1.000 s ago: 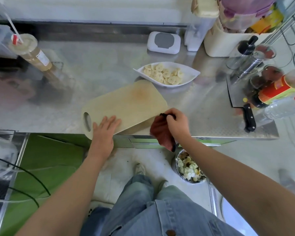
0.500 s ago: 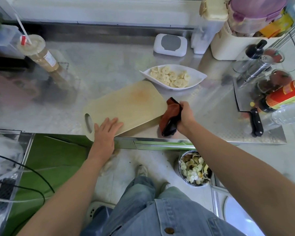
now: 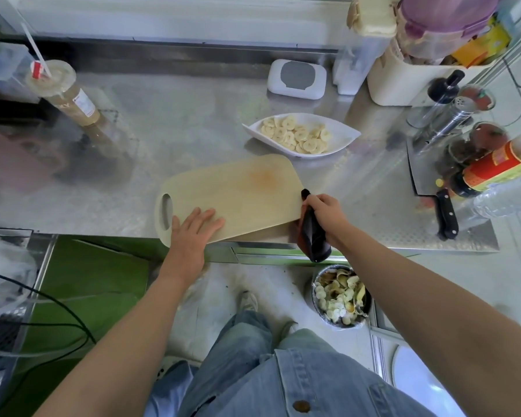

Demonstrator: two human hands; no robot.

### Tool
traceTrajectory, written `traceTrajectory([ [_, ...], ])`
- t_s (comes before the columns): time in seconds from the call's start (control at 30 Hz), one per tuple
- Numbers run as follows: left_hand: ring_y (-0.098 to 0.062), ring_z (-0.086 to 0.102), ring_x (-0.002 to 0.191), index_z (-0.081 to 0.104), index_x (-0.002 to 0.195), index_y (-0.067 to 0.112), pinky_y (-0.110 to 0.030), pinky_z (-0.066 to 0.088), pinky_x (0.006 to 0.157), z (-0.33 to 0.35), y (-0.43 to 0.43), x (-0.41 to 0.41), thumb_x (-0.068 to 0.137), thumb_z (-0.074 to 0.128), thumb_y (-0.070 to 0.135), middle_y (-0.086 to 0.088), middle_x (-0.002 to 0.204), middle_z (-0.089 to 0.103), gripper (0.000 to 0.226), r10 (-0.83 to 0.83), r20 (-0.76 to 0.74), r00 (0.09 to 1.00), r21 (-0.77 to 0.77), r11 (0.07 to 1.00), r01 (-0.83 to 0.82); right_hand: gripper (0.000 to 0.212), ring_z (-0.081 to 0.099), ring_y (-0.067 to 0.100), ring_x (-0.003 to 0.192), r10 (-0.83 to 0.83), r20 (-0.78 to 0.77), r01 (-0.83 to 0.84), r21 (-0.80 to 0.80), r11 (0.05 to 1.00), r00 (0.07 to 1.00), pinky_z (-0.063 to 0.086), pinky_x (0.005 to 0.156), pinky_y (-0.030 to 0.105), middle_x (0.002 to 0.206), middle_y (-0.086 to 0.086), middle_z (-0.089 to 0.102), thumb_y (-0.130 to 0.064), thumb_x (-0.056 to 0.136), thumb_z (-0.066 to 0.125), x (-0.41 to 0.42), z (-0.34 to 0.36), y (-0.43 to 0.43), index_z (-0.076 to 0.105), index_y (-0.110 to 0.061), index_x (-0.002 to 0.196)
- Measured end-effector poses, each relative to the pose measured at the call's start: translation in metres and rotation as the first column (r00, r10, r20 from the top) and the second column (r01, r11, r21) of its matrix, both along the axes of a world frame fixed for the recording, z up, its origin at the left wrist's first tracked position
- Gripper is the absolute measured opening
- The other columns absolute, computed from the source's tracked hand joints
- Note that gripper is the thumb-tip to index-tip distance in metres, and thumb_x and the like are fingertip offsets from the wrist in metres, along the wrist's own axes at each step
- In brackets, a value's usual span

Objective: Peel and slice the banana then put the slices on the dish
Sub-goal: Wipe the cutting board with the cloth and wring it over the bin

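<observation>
since half a second ago the right hand (image 3: 324,212) has shifted a little along the right edge of the cutting board (image 3: 238,194), and the dark red cloth (image 3: 313,236) it carries, then bunched against that edge, now hangs down past the board's near right corner and over the counter's front lip. the left hand (image 3: 193,230) has stayed put on the board.

head view: the right hand's fingers are curled tightly round the upper part of the cloth, with a dark tip of it poking out above the knuckles right at the board's edge. the left hand lies flat, fingers straight and slightly spread, pressing on the near left part of the board, just beside its handle slot; it holds nothing. the board's top is bare, with a faint orange stain towards its far right.

the banana slices (image 3: 295,135) lie heaped in the white leaf-shaped dish (image 3: 345,134), which stands on the steel counter (image 3: 193,130) just beyond the board's far right corner, not touching it. a cleaver (image 3: 427,188) lies flat well to the right of the board. on the floor below the board's right end stands a bowl of peelings (image 3: 342,296). a drink cup with a straw (image 3: 63,91) stands far left of the board.
</observation>
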State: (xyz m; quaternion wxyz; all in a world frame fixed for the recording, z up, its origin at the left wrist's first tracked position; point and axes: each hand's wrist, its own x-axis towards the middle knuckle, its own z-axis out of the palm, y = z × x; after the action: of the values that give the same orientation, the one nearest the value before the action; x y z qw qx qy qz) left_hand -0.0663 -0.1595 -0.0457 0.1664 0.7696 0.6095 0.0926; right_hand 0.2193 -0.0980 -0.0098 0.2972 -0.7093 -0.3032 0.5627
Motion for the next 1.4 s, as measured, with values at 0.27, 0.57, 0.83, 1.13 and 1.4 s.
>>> traceTrajectory([
  [0.27, -0.027, 0.015, 0.145, 0.045, 0.139, 0.018, -0.054, 0.000, 0.117, 0.001, 0.006, 0.005, 0.066, 0.039, -0.032, -0.005, 0.152, 0.031, 0.088, 0.001, -0.040, 0.999, -0.008, 1.000, -0.001, 0.014, 0.058, 0.020, 0.051, -0.255, -0.465, 0.224, -0.122, 0.967, 0.848, 0.054, 0.053, 0.033, 0.067, 0.008, 0.052, -0.021, 0.088, 0.044, 0.023, 0.016, -0.019, 0.046, -0.009, 0.080],
  [0.57, -0.039, 0.026, 0.140, 0.041, 0.136, 0.021, -0.060, 0.008, 0.111, -0.019, 0.007, 0.044, 0.050, 0.049, -0.033, -0.013, 0.149, 0.036, 0.102, -0.241, -0.116, 0.964, 0.003, 0.970, 0.243, 0.072, 0.066, 0.029, 0.097, -0.128, -0.578, 0.085, -0.101, 0.991, 0.806, 0.056, 0.077, 0.037, 0.110, 0.016, 0.066, -0.037, 0.063, 0.080, 0.052, 0.013, -0.040, 0.053, -0.005, 0.121],
  [0.83, -0.031, 0.018, 0.144, 0.036, 0.143, 0.021, -0.053, 0.007, 0.117, -0.017, 0.002, 0.079, 0.075, 0.064, 0.005, -0.010, 0.153, 0.028, 0.075, -0.335, -0.221, 0.916, -0.079, 0.942, 0.326, 0.055, 0.065, 0.031, 0.091, 0.003, -0.413, -0.096, -0.204, 0.974, 0.911, 0.055, 0.082, 0.040, 0.108, 0.020, 0.066, -0.023, 0.070, 0.062, 0.101, 0.007, -0.077, 0.055, -0.002, 0.119],
  [1.13, -0.034, 0.034, 0.137, 0.050, 0.132, 0.013, -0.054, 0.021, 0.115, -0.010, -0.009, 0.152, 0.070, 0.072, 0.011, -0.015, 0.146, 0.039, 0.065, -0.438, -0.284, 0.853, 0.007, 0.888, 0.459, 0.036, 0.060, 0.026, 0.092, 0.401, 0.388, -0.263, -0.362, 0.894, 0.830, 0.048, 0.081, 0.031, 0.099, 0.013, 0.066, -0.031, 0.081, 0.074, 0.159, -0.010, -0.130, 0.070, -0.002, 0.103],
  [1.4, -0.038, 0.042, 0.131, 0.059, 0.121, 0.010, -0.055, 0.029, 0.111, -0.005, -0.020, 0.181, 0.064, 0.073, 0.003, -0.018, 0.138, 0.048, 0.059, -0.458, -0.273, 0.846, 0.060, 0.870, 0.490, 0.011, 0.054, 0.022, 0.080, 0.368, 0.646, -0.242, -0.278, 0.930, 0.669, 0.038, 0.065, 0.027, 0.084, 0.004, 0.059, -0.025, 0.083, 0.065, 0.179, -0.017, -0.140, 0.061, -0.015, 0.085],
])
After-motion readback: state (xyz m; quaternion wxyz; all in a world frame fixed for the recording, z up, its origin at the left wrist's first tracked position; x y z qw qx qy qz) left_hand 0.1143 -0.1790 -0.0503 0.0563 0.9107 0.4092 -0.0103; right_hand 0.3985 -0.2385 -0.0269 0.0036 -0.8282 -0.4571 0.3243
